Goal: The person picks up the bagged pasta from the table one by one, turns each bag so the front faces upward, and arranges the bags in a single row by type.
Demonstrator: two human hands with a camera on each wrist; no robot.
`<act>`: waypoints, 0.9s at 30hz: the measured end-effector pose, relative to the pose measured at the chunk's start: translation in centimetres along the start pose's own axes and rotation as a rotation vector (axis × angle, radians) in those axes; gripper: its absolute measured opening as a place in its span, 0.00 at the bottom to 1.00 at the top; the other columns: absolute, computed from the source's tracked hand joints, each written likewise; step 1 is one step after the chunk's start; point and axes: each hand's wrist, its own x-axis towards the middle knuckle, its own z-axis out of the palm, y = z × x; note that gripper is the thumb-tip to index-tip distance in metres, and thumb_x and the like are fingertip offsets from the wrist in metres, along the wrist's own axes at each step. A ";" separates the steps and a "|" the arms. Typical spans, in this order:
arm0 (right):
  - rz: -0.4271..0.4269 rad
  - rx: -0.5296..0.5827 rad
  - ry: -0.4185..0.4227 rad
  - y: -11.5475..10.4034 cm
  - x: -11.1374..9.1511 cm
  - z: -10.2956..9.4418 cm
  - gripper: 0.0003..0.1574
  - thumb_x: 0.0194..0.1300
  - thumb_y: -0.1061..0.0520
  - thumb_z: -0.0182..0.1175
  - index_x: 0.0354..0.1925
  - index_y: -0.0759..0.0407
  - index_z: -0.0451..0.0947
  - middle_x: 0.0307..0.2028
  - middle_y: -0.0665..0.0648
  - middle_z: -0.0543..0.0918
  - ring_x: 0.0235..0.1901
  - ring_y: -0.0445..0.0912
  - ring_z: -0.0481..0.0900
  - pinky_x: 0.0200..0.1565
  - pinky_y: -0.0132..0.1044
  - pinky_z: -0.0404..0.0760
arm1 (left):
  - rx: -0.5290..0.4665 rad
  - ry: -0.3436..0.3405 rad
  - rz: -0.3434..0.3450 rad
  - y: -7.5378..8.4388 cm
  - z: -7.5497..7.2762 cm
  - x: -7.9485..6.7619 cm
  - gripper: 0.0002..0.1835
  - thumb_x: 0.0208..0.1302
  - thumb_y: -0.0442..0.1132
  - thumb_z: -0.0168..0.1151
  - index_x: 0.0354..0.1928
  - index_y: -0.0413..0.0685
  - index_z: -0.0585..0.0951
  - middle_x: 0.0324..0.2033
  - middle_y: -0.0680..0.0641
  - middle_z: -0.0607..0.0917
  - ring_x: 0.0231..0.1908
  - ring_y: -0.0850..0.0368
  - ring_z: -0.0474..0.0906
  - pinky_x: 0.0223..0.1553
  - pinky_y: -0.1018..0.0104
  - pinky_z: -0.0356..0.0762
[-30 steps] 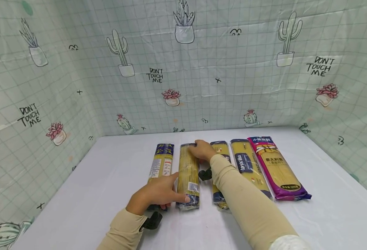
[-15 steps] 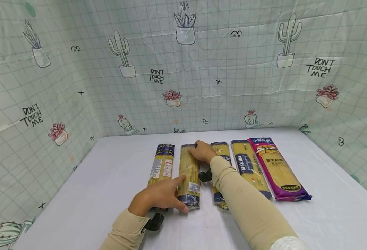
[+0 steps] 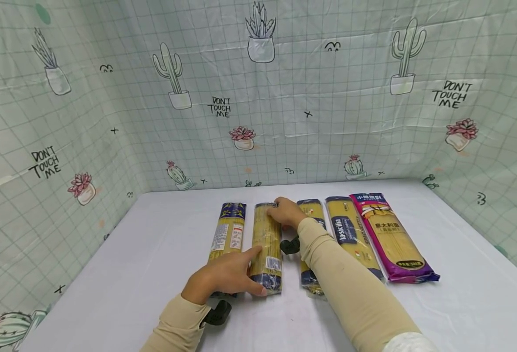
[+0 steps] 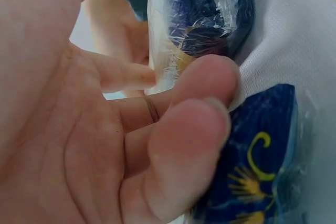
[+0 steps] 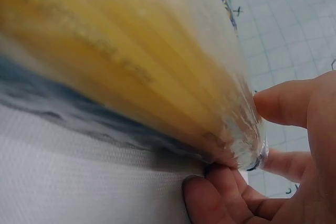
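A clear-wrapped spaghetti pack (image 3: pixel 265 234) with a barcode and dark blue ends lies second from left in a row. My right hand (image 3: pixel 287 212) pinches its far end; in the right wrist view the thumb (image 5: pixel 286 100) is at the wrapper and fingers curl at the lower edge. My left hand (image 3: pixel 223 274) holds its near left corner, index finger along the side and thumb across the near end. The left wrist view has that hand's other fingers loosely bent beside the blue end of the leftmost spaghetti pack (image 4: pixel 257 156), which the hand partly covers in the head view.
Right of the held pack lie a blue-ended spaghetti pack (image 3: pixel 311 210) partly under my right forearm, another labelled spaghetti pack (image 3: pixel 346 230) and a pink-purple noodle pack (image 3: pixel 392 234). A white cloth covers the table (image 3: pixel 166 234). Printed curtains (image 3: pixel 307 146) stand behind and at both sides.
My left thumb has slid from on top of the pack's near end down to its near edge, and the index finger lies further over the side. The right hand keeps its place.
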 end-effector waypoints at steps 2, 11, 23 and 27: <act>0.008 0.002 -0.003 0.0 0.1 0.0 0.37 0.74 0.47 0.54 0.72 0.65 0.63 0.59 0.69 0.76 0.32 0.52 0.81 0.28 0.39 0.82 | 0.007 0.004 -0.006 0.0 0.0 0.0 0.59 0.47 0.64 0.76 0.78 0.53 0.59 0.39 0.54 0.81 0.35 0.58 0.74 0.40 0.59 0.74; 0.022 -0.002 -0.016 -0.1 0.2 -0.1 0.36 0.73 0.47 0.55 0.70 0.66 0.65 0.58 0.69 0.76 0.33 0.52 0.81 0.28 0.39 0.82 | 0.016 0.019 0.011 -0.1 0.1 0.2 0.64 0.46 0.64 0.75 0.78 0.41 0.53 0.36 0.54 0.81 0.32 0.60 0.75 0.38 0.61 0.75; 0.053 0.128 -0.055 -0.2 0.0 -0.7 0.30 0.72 0.50 0.55 0.65 0.66 0.68 0.52 0.66 0.77 0.40 0.53 0.80 0.32 0.40 0.82 | 0.038 0.061 0.056 -0.2 0.3 0.5 0.59 0.46 0.62 0.75 0.75 0.38 0.60 0.30 0.56 0.80 0.29 0.61 0.75 0.35 0.64 0.74; 0.047 0.113 -0.044 -0.3 -0.1 -0.8 0.28 0.71 0.51 0.56 0.61 0.66 0.70 0.50 0.65 0.77 0.37 0.52 0.79 0.30 0.39 0.82 | 0.031 0.084 0.099 -0.4 0.4 0.6 0.56 0.47 0.60 0.75 0.72 0.36 0.64 0.25 0.57 0.79 0.26 0.63 0.74 0.31 0.67 0.74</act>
